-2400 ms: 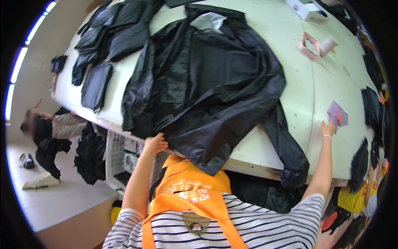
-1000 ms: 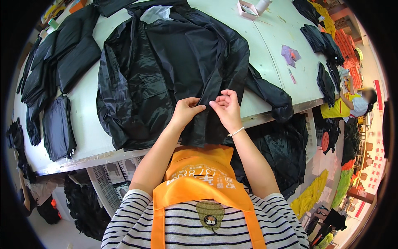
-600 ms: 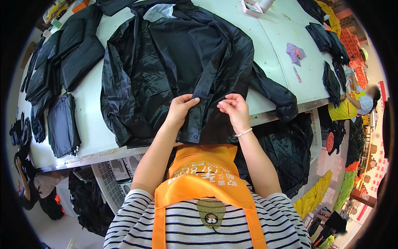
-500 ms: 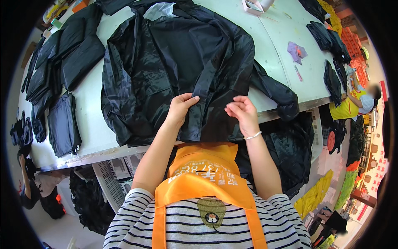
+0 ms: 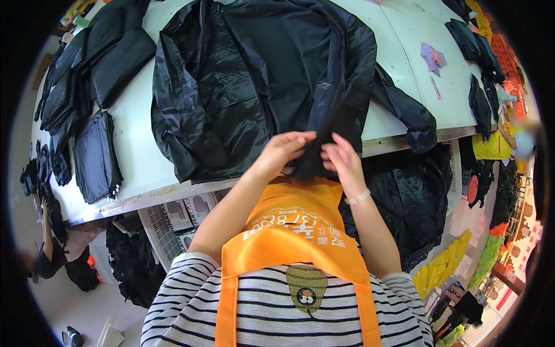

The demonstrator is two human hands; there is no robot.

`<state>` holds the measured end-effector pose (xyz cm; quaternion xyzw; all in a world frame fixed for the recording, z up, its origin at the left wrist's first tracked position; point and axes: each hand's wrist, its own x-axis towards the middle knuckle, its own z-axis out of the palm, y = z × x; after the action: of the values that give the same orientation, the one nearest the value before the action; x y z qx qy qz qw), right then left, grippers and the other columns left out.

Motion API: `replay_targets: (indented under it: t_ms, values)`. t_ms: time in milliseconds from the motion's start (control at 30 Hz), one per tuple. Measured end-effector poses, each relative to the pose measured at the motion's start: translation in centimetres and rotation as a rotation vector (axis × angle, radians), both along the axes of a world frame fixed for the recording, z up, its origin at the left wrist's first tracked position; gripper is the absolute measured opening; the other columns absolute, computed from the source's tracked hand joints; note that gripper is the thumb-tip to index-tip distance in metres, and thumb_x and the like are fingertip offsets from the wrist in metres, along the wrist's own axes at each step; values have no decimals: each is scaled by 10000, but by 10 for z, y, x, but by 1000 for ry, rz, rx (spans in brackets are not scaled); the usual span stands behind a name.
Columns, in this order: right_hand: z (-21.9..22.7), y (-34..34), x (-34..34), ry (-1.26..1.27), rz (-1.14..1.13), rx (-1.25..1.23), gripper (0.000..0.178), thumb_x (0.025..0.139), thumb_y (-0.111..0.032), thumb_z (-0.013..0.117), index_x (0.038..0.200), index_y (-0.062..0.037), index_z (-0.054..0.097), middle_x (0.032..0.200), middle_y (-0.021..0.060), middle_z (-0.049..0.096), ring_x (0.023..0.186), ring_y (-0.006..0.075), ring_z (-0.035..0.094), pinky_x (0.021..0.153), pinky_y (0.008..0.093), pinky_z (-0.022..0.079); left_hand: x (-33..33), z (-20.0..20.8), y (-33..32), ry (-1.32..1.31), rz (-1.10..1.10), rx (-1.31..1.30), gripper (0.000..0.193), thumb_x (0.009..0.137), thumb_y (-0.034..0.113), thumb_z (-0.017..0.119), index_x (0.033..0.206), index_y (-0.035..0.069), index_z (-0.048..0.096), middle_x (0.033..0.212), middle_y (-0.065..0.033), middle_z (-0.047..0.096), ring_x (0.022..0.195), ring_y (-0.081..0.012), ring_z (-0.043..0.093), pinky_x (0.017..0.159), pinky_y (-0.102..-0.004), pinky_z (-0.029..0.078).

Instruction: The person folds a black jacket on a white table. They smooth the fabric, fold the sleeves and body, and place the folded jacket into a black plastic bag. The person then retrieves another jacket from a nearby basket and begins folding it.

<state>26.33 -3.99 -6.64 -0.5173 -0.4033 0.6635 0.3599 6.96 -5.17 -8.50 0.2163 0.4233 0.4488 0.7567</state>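
A black, glossy jacket [image 5: 231, 98] lies spread on the pale table with its front opened and its lower edge toward me. My left hand [image 5: 284, 151] is closed on the jacket's right-side front edge near the hem, thumb and fingers pinched. Just to its right, my right hand [image 5: 345, 161] has bent fingers on the same dark cloth and seems to grip it; motion blurs the fingertips. A short stretch of the front edge runs between the two hands. One sleeve [image 5: 407, 113] reaches out to the right along the table edge.
Folded black garments [image 5: 95, 156] are stacked at the left of the table [image 5: 136, 139]. More dark garments [image 5: 480, 52] lie at the far right, beside a small purple cloth [image 5: 432, 59]. Black material [image 5: 404, 202] fills a crate below the table edge. Other people are at both sides.
The hem part of the jacket's right front has been folded or drawn toward me. My hands have come closer together, the left moving right and my right hand reaching the cloth. The view has shifted.
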Motion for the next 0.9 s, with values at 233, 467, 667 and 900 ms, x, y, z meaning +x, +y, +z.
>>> replay_targets:
  t_ms: [233,467,667,900]
  values:
    - [23,82,51,-102,-317,83,120,918,-166,564,977,-63,585,986,82,636,896,172,620,796,319,507,-56,-47,-88,22,271,-440,419,945,333,507,1175,-12,571,1183,-140,619,1102,-228,583,926,-314,443]
    - [-24,70,-31,-44,34,-146,319,900,-339,605,971,-28,606,864,104,669,664,169,658,575,251,533,-70,-56,-123,14,514,-591,519,898,423,587,1142,-35,555,1096,-179,650,988,-248,653,831,-307,509]
    - [-58,54,-144,-720,-12,437,776,689,-433,782,1192,29,412,1100,227,532,1034,367,554,891,386,453,-65,-47,-118,27,706,-570,621,862,429,647,1179,-77,480,1096,-230,635,949,-276,668,775,-305,531]
    - [-67,79,-102,-593,113,343,193,725,-100,555,855,38,591,856,267,636,839,418,619,742,429,478,-55,-39,-118,122,728,-511,738,840,403,686,1307,-54,343,1238,-244,548,1077,-301,605,866,-375,507]
